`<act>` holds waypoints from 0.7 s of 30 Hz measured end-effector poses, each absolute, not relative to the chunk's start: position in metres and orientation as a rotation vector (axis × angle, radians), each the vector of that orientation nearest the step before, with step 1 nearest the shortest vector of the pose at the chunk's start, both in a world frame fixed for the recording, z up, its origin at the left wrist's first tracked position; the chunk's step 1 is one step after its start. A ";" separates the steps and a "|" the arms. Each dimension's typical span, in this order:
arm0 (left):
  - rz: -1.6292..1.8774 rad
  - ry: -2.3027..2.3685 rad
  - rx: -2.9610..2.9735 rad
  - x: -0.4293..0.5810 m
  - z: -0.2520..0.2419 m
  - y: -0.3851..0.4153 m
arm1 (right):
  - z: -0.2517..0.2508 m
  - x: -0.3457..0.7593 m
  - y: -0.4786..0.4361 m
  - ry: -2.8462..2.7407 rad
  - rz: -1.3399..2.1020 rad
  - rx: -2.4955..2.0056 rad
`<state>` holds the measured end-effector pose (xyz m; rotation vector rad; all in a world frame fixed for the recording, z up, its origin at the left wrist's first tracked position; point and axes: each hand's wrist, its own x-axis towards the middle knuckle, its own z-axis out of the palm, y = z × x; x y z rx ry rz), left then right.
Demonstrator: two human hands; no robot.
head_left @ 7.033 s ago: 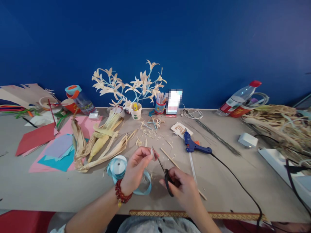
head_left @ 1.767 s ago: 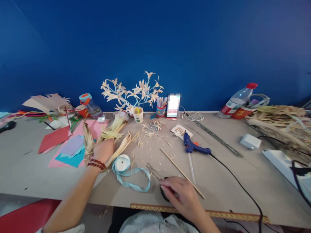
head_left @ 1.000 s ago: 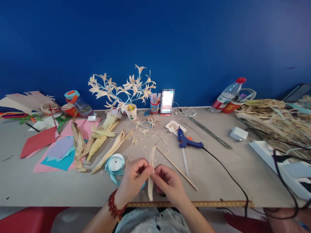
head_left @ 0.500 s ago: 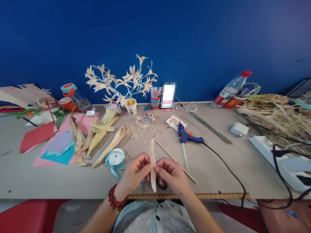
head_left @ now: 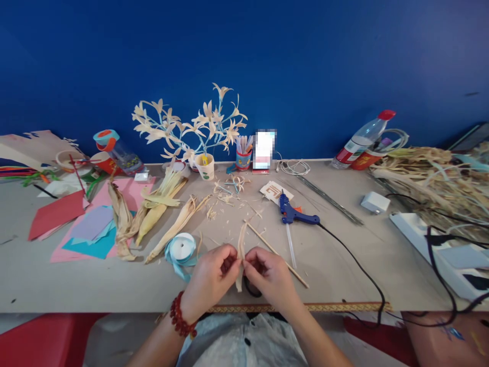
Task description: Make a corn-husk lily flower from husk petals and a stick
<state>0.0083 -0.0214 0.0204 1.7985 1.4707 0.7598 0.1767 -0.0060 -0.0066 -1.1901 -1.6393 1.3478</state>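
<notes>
Between my two hands a pale strip of corn husk [head_left: 241, 243] stands lengthwise, its lower end hanging below my fingers. My left hand [head_left: 218, 270] pinches its left edge between thumb and forefinger. On the opposite edge, the thumb and fingers of my right hand [head_left: 267, 270] pinch it too. Partly hidden under my right hand is a dark loop [head_left: 252, 289], perhaps a scissor handle. A roll of light blue ribbon [head_left: 182, 248] lies beside my left hand. A thin wooden stick [head_left: 275, 251] runs diagonally past my right hand.
A blue glue gun [head_left: 298, 213] with its cord lies to the right. Husks [head_left: 178, 227] and coloured paper [head_left: 89, 239] are on the left. Behind stand a paper cup [head_left: 206, 168] with husk flowers [head_left: 208, 114] and a pen holder [head_left: 243, 159]. A power strip [head_left: 424, 255] sits far right.
The husk strip looks narrower, its lower end has drawn up slightly, and its top leans a little to the right. Both hands keep their pinch on it.
</notes>
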 end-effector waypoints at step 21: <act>0.832 1.591 2.037 0.017 0.013 -0.032 | -0.012 0.172 -0.006 -1.928 0.690 -1.247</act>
